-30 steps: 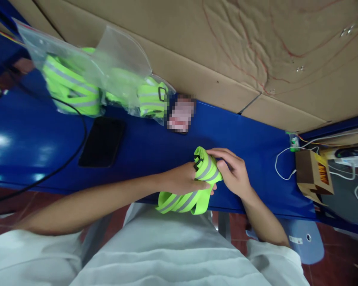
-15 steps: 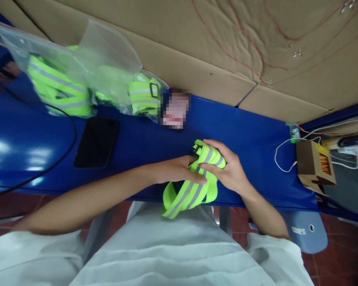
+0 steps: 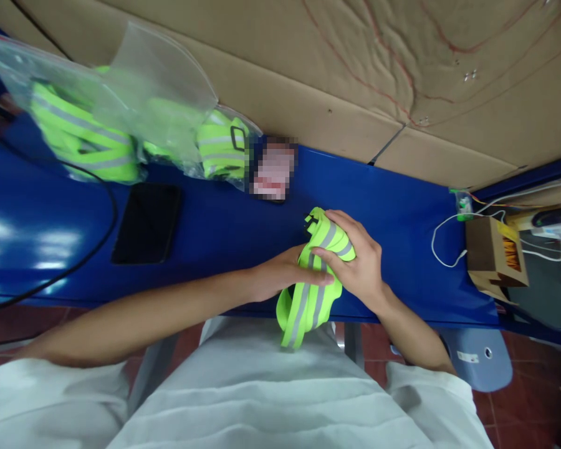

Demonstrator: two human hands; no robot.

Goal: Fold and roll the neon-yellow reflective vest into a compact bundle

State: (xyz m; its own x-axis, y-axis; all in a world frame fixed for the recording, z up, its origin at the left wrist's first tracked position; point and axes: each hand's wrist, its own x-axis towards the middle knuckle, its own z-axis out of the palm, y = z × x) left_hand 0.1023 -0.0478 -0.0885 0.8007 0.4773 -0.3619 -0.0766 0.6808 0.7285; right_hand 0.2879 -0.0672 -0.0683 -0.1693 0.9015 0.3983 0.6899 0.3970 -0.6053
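Observation:
A neon yellow-green reflective strap (image 3: 305,304) with grey stripes is partly rolled up over the table's front edge. Its rolled part is gripped by my right hand (image 3: 361,262), thumb on the near side and fingers around the far side. Lower down, my left hand (image 3: 292,274) pinches the hanging loops, thumb on top and the other fingers hidden behind the strap. Black buckle pieces show at the roll's upper left end. The loops droop toward my shirt.
On the blue table (image 3: 224,231) lie a black phone (image 3: 146,223) and a blurred-out phone-like item (image 3: 274,169). Clear plastic bags (image 3: 163,87) hold more reflective straps at the back left. A small cardboard box (image 3: 493,252) and white cables stand right. Cardboard (image 3: 318,87) lines the back.
The hanging loops have swung right and drawn closer together. My left hand has shifted slightly right along the strap, while my right hand keeps hold of the roll.

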